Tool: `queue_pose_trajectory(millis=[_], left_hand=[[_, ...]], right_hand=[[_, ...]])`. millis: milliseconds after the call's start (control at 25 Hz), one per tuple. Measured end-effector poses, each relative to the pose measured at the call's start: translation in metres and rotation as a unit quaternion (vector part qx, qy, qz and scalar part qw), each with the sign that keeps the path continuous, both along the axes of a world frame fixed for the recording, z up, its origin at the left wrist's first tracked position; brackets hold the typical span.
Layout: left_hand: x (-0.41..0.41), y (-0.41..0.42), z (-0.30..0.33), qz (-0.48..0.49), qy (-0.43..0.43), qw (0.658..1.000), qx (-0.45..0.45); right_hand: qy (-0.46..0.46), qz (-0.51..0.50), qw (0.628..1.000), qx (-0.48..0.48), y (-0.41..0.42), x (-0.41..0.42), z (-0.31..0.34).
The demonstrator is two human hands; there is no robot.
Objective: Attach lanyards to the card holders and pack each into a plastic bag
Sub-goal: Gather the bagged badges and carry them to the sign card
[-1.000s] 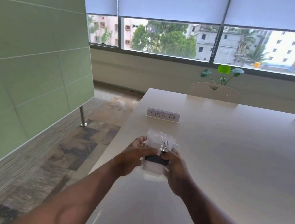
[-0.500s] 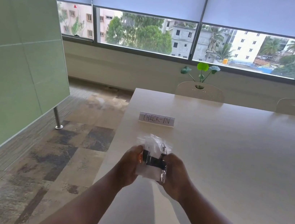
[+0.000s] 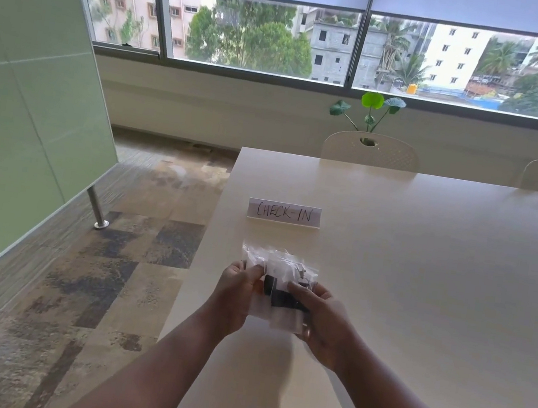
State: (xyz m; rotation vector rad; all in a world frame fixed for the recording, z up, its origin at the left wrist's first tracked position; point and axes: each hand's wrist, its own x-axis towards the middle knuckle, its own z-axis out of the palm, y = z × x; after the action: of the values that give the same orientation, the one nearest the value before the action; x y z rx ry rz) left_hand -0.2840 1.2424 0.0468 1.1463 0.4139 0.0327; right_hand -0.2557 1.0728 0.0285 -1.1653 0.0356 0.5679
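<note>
A clear plastic bag [image 3: 281,264] is held between both hands above the near left part of the table [image 3: 425,260]. Inside it I see a folded black lanyard [image 3: 279,295] and its metal clip [image 3: 302,276]; the card holder inside shows only as pale plastic. My left hand [image 3: 233,297] pinches the bag's left side with thumb on top. My right hand [image 3: 323,322] grips the bag's right side, thumb pressed over the lanyard.
A white "CHECK-IN" sign [image 3: 284,212] stands on the table just beyond the bag. Two pale chairs [image 3: 370,150] sit at the far edge, a green plant [image 3: 370,109] behind one. The table's left edge drops to the floor beside a green partition [image 3: 23,121].
The bag has tilted and shifted slightly in my hands, and my view has swung to the right, bringing the sign and more of the table into sight.
</note>
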Motion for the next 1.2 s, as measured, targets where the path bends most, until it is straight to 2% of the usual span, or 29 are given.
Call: queue_pose_trajectory(millis=[120, 240, 440, 520, 640, 760, 880, 920, 1040, 1120, 1200], left_hand=[[0.019, 0.011, -0.006, -0.025, 0.000, 0.999, -0.043], [0.031, 0.021, -0.011, -0.007, 0.017, 0.998, -0.059], [0.041, 0.033, -0.013, 0.020, 0.013, 1.000, 0.006], [0.042, 0.037, -0.015, 0.033, 0.010, 0.996, 0.086], [0.042, 0.040, -0.015, 0.065, 0.021, 0.954, 0.292], [0.046, 0.044, -0.015, 0.083, 0.026, 0.920, 0.382], [0.052, 0.053, -0.022, 0.048, 0.082, 0.842, 0.530], [0.053, 0.057, -0.023, 0.045, 0.091, 0.825, 0.557], [0.051, 0.063, -0.034, 0.051, 0.084, 0.816, 0.569], [0.043, 0.060, -0.041, 0.073, 0.047, 0.799, 0.596], [0.034, 0.052, -0.047, 0.081, -0.018, 0.762, 0.643]], right_hand=[[-0.003, -0.008, 1.000, 0.008, -0.001, 0.017, -0.003], [-0.006, -0.021, 1.000, 0.013, 0.003, 0.032, -0.006], [-0.021, -0.041, 0.999, 0.009, 0.017, 0.047, -0.008], [-0.027, -0.048, 0.998, 0.005, 0.023, 0.049, -0.008], [-0.028, -0.065, 0.997, 0.001, 0.028, 0.049, -0.010], [-0.038, -0.089, 0.995, -0.014, 0.030, 0.050, -0.012], [-0.047, -0.102, 0.993, -0.021, 0.032, 0.051, -0.015], [-0.047, -0.104, 0.993, -0.023, 0.032, 0.051, -0.016], [-0.042, -0.102, 0.993, -0.032, 0.031, 0.052, -0.018], [-0.041, -0.098, 0.994, -0.031, 0.032, 0.052, -0.019], [-0.043, -0.094, 0.994, -0.021, 0.030, 0.052, -0.020]])
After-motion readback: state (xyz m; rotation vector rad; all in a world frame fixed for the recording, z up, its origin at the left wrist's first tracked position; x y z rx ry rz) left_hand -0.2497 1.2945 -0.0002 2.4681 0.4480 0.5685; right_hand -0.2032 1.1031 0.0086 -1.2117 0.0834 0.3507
